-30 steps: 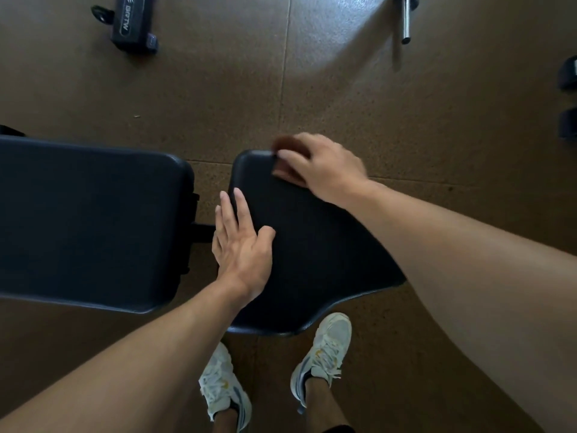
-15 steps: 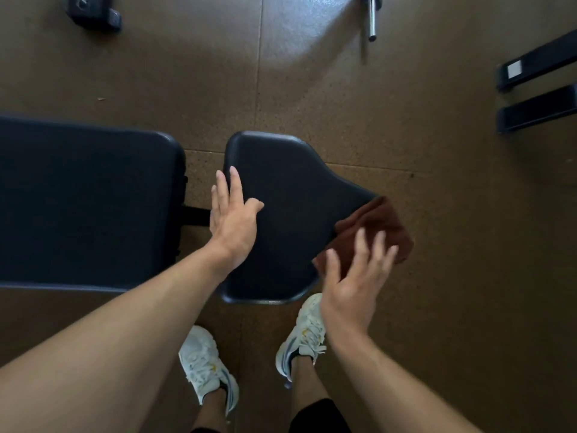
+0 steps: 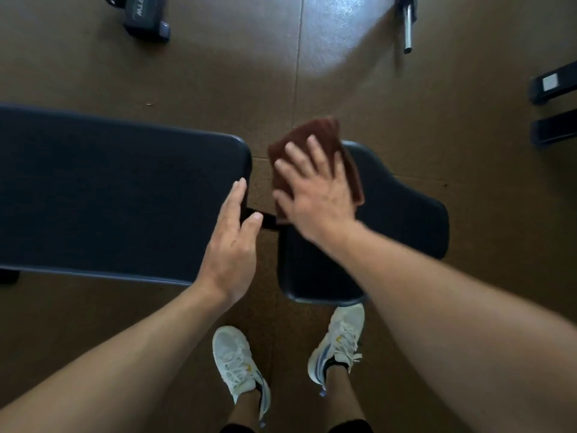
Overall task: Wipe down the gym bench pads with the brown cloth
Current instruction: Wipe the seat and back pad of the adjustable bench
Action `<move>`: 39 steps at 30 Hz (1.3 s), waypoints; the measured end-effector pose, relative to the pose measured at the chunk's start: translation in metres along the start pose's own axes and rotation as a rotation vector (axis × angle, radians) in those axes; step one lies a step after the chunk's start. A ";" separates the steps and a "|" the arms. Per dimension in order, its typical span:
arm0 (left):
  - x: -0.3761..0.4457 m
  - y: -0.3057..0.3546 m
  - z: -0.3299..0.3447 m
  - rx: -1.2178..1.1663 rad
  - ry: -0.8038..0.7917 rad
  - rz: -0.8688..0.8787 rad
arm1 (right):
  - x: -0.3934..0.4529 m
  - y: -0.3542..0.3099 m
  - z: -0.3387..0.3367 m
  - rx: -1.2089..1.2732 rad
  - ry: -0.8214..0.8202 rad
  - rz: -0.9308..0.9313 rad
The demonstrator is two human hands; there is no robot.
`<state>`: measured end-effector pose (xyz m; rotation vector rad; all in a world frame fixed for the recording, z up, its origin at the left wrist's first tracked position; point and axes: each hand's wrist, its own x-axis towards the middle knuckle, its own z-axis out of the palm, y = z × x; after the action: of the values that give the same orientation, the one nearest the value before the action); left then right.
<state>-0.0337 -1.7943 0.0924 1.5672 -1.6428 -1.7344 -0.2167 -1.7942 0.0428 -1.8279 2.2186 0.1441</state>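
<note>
The gym bench has a long black back pad (image 3: 109,195) on the left and a smaller black seat pad (image 3: 402,214) on the right, with a gap between them. The brown cloth (image 3: 315,132) lies folded over the seat pad's far left corner. My right hand (image 3: 315,195) presses flat on it, fingers straight and spread. With its fingers straight, my left hand (image 3: 232,242) rests on the back pad's right end. The seat pad's left part is hidden under my right hand and arm.
The floor is brown rubber matting. My two white shoes (image 3: 240,367) stand just in front of the bench. A dark machine foot (image 3: 145,20) lies at the top left, a steel bar end (image 3: 406,29) at the top, and black frame feet (image 3: 554,85) at the right edge.
My right hand has swept the cloth from the seat pad's right side to its far left corner. My left hand has shifted from the seat pad onto the back pad's end.
</note>
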 end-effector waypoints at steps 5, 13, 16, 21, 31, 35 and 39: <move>-0.001 -0.005 -0.012 -0.019 0.043 -0.011 | 0.049 0.004 -0.025 0.033 -0.143 0.135; -0.004 0.019 -0.014 0.034 0.008 0.022 | -0.094 -0.046 0.021 -0.073 -0.120 -0.253; -0.003 0.024 -0.001 0.119 -0.030 0.011 | -0.130 -0.038 0.041 -0.093 -0.121 -0.358; 0.005 0.034 0.041 0.246 -0.066 0.022 | -0.165 0.008 0.056 -0.037 0.032 -0.387; 0.056 0.039 0.110 0.742 -0.096 -0.020 | -0.137 0.130 0.025 0.336 0.176 0.647; 0.072 0.047 0.128 0.620 -0.004 -0.297 | -0.116 0.169 0.010 0.748 0.124 0.916; 0.076 0.046 0.133 0.690 -0.036 -0.338 | -0.099 0.178 0.003 0.713 0.119 0.882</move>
<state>-0.1912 -1.7984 0.0622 2.2258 -2.2555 -1.3973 -0.3727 -1.6636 0.0496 -0.4595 2.5207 -0.5329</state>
